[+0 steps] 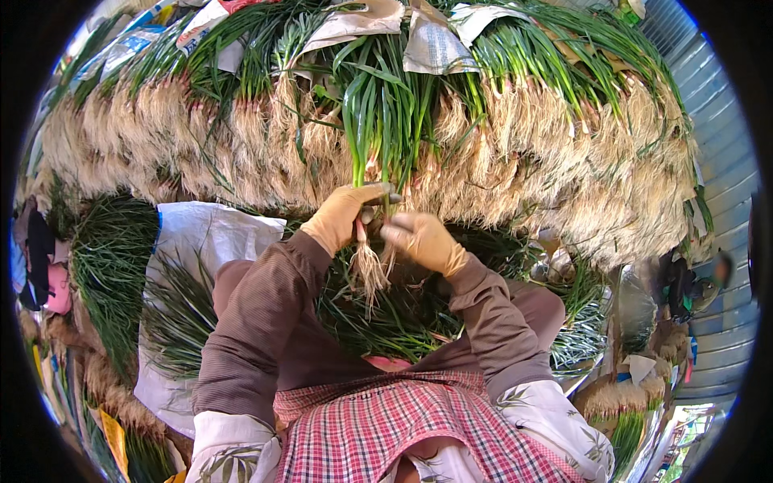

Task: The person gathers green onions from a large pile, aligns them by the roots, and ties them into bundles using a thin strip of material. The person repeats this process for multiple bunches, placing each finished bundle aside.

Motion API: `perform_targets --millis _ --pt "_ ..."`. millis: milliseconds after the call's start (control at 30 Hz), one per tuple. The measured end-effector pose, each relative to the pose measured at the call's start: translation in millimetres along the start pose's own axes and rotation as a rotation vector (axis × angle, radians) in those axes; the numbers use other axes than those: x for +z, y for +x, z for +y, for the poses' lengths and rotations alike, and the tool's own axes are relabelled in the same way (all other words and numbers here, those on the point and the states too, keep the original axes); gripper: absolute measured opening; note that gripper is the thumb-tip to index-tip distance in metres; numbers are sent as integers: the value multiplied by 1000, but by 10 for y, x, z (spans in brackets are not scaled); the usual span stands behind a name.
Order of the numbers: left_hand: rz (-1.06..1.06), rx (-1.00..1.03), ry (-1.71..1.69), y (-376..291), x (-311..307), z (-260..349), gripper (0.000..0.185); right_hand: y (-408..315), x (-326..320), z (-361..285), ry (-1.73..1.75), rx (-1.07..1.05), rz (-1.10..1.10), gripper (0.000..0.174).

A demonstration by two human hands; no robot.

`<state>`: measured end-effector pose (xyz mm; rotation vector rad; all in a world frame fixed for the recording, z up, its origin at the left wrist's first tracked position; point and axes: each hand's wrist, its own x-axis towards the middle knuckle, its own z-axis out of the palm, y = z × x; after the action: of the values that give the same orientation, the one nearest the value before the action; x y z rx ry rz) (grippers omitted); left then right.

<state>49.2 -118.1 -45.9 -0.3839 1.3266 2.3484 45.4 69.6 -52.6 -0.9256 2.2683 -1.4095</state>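
Note:
My left hand (349, 212), in a tan glove with dark, soiled fingertips, grips a green garlic plant (360, 232) below its leaves. The plant stands upright, its pale roots (369, 268) hanging under the hand. Right beside it, my gloved right hand (426, 240) has its fingers closed around the lower part of a thinner stalk (387, 208); motion blurs these fingertips. Long flat leaves (365, 115) rise above both hands, in front of the heap. Cut or stripped greens (386, 326) lie below, between my knees.
A long heap of garlic plants with matted roots (253, 145) spans the far side, partly covered by sacks (435, 45). A white plastic sheet (205, 229) with leaves (175, 320) lies left. More greens (577, 338) are at right, near a corrugated metal wall (706, 181).

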Motion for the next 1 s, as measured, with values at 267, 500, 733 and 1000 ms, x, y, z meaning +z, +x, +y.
perform_targets --millis 267,500,733,1000 --pt "-113 17 8 -311 185 -8 29 391 34 433 800 284 279 24" --pt "20 86 381 -374 -48 -66 30 402 229 9 734 344 521 15" --pt "15 71 244 -491 -129 103 24 -136 52 110 69 437 -106 24" --pt "-205 95 173 -381 -1 134 30 450 -252 730 -598 142 442 36"
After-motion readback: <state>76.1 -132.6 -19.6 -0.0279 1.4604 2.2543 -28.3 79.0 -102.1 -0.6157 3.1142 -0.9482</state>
